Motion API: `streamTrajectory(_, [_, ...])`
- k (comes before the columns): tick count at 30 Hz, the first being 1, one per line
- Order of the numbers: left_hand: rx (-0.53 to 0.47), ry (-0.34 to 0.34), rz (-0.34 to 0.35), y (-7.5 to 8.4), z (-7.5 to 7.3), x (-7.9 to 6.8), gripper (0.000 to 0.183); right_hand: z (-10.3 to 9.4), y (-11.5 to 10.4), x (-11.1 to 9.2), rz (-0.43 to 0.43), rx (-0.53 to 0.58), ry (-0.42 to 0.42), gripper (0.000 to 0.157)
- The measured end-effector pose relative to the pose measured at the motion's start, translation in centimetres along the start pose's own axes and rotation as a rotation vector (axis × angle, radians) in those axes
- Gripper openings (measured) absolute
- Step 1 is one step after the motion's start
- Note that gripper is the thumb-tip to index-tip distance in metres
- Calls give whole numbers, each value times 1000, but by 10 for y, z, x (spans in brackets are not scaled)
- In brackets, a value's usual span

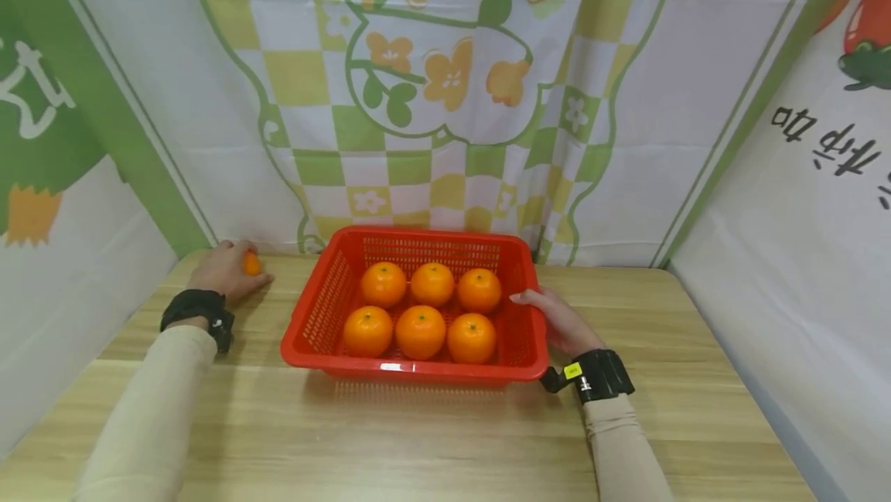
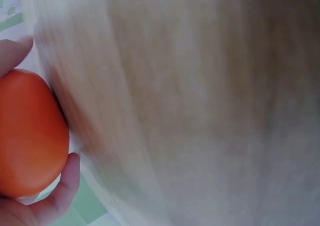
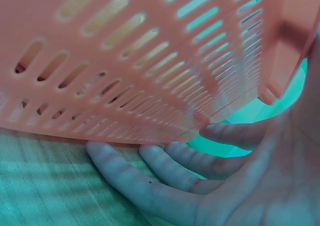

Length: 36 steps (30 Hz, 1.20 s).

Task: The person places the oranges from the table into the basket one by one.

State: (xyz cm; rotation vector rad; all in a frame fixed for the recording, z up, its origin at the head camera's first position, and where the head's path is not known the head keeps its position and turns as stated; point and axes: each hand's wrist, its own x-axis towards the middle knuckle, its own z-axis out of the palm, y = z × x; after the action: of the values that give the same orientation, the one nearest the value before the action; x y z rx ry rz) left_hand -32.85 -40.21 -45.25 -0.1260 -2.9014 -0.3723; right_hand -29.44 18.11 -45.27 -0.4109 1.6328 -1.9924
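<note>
Near the back left of the table, my left hand point(image 1: 224, 270) grips an orange point(image 1: 252, 263), mostly covered by the hand in the head view. In the left wrist view the smooth orange point(image 2: 31, 133) sits between thumb and fingers at the left edge. A red plastic basket point(image 1: 418, 370) with slotted walls stands at the middle of the table, and several oranges point(image 1: 421, 332) lie inside in two rows. My right hand point(image 1: 562, 324) holds its right side, thumb over the rim. From the right wrist view, the other fingers point(image 3: 150, 188) lie against the outer wall, low near the tabletop.
The wooden table point(image 1: 418, 448) ends at the back against a printed curtain point(image 1: 445, 177) with checks and flowers. Printed white cloth walls point(image 1: 800, 200) stand to the left and right. The basket's rim rises between the two hands.
</note>
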Motion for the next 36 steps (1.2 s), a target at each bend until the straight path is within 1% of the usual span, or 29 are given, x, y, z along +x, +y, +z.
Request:
streamTrajectory(4, [-1, 16, -12, 4, -2, 3, 56, 0, -2, 0, -4, -8, 12, 51])
streamTrajectory(7, [0, 10, -18, 11, -7, 1, 53, 1, -2, -1, -6, -9, 9, 52])
streamTrajectory(10, [3, -12, -30, 15, -10, 0, 53, 1, -1, -1, -2, -7, 7, 52])
streamTrajectory(13, [17, -20, -43, 13, -9, 0, 53, 1, 0, -1, 5, -3, -1, 51])
streamTrajectory(18, [32, 7, -40, 6, -3, 0, 50, 2, 1, 1, 6, -4, -8, 51])
streamTrajectory(24, [34, 27, -23, 0, 3, -1, 49, 1, 2, 1, 14, 5, -8, 52])
streamTrajectory(27, [38, 38, -3, -1, 4, -3, 48, 1, 2, 0, 20, 5, -14, 53])
streamTrajectory(33, [51, 47, 63, -2, 2, -4, 45, 0, 1, 0, 15, 9, -21, 52])
streamTrajectory(36, [45, 46, 90, 0, -1, -4, 46, 0, -1, -1, 9, 2, -11, 52])
